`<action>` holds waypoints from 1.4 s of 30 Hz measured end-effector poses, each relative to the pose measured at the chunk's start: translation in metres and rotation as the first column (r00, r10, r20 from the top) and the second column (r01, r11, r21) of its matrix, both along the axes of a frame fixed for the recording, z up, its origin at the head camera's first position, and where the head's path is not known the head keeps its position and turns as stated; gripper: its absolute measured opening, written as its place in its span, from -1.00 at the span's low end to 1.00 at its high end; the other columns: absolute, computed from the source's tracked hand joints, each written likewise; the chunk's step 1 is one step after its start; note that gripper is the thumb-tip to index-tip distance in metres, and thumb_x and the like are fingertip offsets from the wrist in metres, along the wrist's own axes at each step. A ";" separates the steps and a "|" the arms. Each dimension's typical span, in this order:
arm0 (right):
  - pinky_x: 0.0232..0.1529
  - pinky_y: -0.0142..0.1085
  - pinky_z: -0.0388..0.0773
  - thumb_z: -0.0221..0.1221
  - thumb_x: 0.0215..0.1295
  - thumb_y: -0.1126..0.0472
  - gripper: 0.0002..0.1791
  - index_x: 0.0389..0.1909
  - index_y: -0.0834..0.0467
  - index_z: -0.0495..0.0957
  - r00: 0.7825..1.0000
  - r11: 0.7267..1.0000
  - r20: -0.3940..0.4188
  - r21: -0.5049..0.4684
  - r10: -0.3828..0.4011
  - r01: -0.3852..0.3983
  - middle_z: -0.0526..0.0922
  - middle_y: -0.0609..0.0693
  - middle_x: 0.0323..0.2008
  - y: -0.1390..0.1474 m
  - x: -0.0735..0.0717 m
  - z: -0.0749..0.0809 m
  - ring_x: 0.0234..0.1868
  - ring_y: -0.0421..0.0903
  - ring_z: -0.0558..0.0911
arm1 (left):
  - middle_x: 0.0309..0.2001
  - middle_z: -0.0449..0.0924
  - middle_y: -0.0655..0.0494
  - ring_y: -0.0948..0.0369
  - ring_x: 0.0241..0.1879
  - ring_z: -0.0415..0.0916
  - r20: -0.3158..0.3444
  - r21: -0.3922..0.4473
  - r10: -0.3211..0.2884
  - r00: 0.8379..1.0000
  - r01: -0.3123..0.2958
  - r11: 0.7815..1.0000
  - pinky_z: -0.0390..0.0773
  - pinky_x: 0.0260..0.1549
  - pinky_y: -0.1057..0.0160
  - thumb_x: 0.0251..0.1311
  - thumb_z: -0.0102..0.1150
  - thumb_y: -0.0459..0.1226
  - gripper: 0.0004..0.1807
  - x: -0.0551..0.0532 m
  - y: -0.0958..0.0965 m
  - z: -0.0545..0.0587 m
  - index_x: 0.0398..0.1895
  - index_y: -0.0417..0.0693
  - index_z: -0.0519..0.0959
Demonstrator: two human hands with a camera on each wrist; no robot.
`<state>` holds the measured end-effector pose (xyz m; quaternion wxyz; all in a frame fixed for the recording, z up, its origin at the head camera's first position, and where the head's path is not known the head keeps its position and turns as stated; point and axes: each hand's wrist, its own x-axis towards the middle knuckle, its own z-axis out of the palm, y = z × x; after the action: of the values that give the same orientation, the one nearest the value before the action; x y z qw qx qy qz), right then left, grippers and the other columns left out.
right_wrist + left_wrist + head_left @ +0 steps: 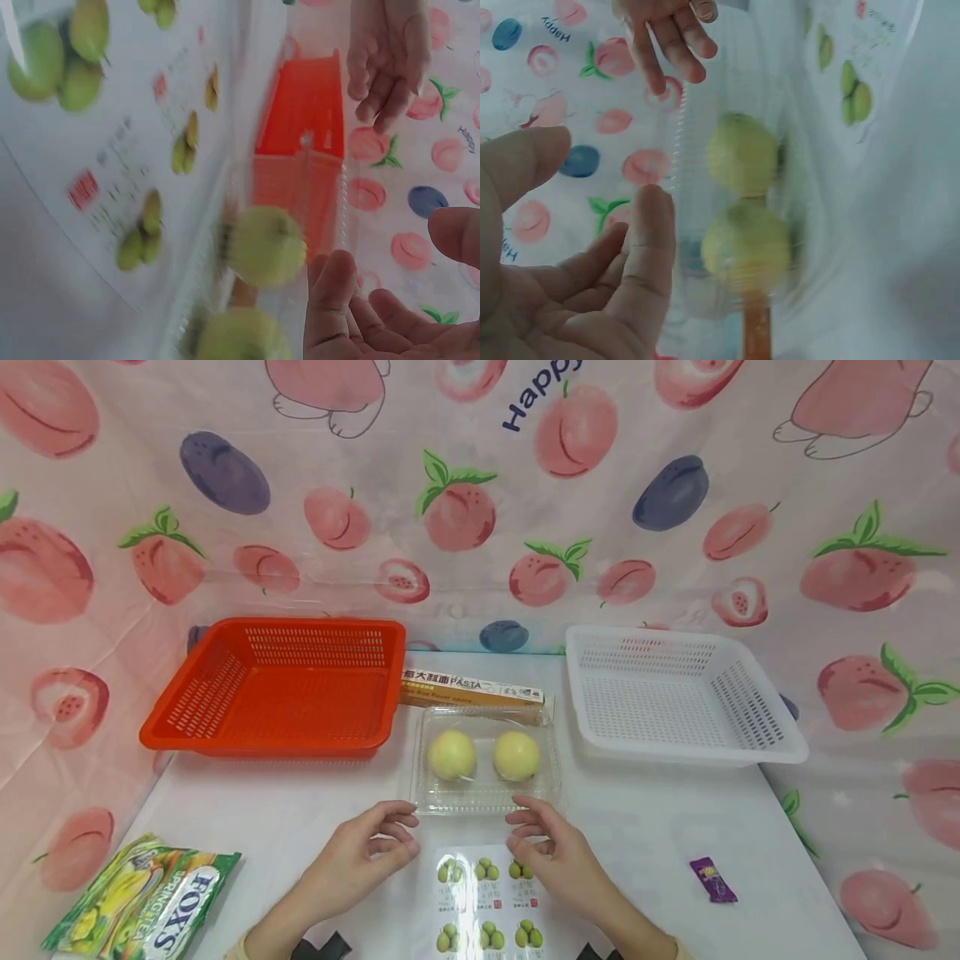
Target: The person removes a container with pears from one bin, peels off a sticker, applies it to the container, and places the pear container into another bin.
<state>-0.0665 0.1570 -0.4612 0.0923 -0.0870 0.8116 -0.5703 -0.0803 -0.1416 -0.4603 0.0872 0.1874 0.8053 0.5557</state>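
Note:
A clear plastic clamshell box sits in the middle of the table with two round yellow-green fruits inside. My left hand is just off its front left corner, fingers loosely bent, holding nothing. At the front right corner, my right hand has its fingertips right at the rim, thumb apart from the fingers and nothing gripped. Below the box, between the hands, lies a glossy sheet printed with green fruits; the right hand overlaps its upper right part in the head view.
Behind the box lies a long pasta carton. A red basket stands back left, a white basket back right. A green FOX'S bag is at front left, a small purple packet at the right. Fruit-printed cloth hangs behind.

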 end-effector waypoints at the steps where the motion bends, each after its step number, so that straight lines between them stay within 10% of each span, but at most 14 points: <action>1: -0.12 -0.30 0.56 0.22 0.36 0.15 -0.46 0.32 0.10 0.36 1.000 1.000 0.011 -0.006 0.016 -0.016 0.59 0.06 0.03 -0.002 0.001 -0.003 -0.01 -0.07 0.58 | -0.07 0.58 0.06 0.22 -0.16 0.56 0.027 -0.023 -0.014 1.000 0.014 1.000 0.59 -0.10 0.25 0.25 0.29 -0.13 -0.54 0.000 0.001 -0.003 0.14 -0.14 0.48; 8: -0.17 -0.35 0.57 0.18 0.38 0.16 -0.43 0.32 0.31 0.31 0.981 0.988 0.129 -0.078 0.142 -0.133 0.58 0.11 -0.01 -0.013 0.007 -0.023 -0.08 -0.08 0.60 | -0.10 0.58 0.12 0.29 -0.21 0.53 0.118 -0.207 -0.112 0.987 0.135 0.969 0.58 -0.18 0.25 0.25 0.25 -0.01 -0.43 -0.003 0.009 -0.028 0.15 -0.25 0.48; 19: -0.24 -0.36 0.58 0.19 0.35 0.19 -0.46 0.27 0.35 0.36 0.950 0.976 0.232 -0.109 0.208 -0.187 0.62 0.03 -0.13 -0.024 0.012 -0.041 -0.22 -0.12 0.62 | -0.21 0.49 0.18 0.37 -0.39 0.41 0.002 -0.316 -0.141 0.990 0.134 0.939 0.47 -0.40 0.33 0.13 0.38 -0.21 -0.67 -0.008 0.019 -0.052 -0.06 -0.11 0.58; 42: -0.19 -0.37 0.55 0.18 0.36 0.18 -0.52 0.22 0.31 0.42 0.948 0.976 0.229 -0.062 0.219 -0.211 0.61 -0.03 -0.13 -0.027 0.014 -0.047 -0.17 -0.14 0.61 | -0.24 0.31 0.14 0.34 -0.52 0.34 0.047 -0.412 -0.151 0.987 0.157 0.898 0.39 -0.54 0.33 -0.11 0.54 -0.28 -0.53 -0.013 0.034 -0.050 -0.13 -0.07 0.51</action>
<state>-0.0527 0.1300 -0.5081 0.2472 -0.1088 0.7702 -0.5778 -0.0936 -0.1079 -0.5102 0.1741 0.2240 0.8868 0.3649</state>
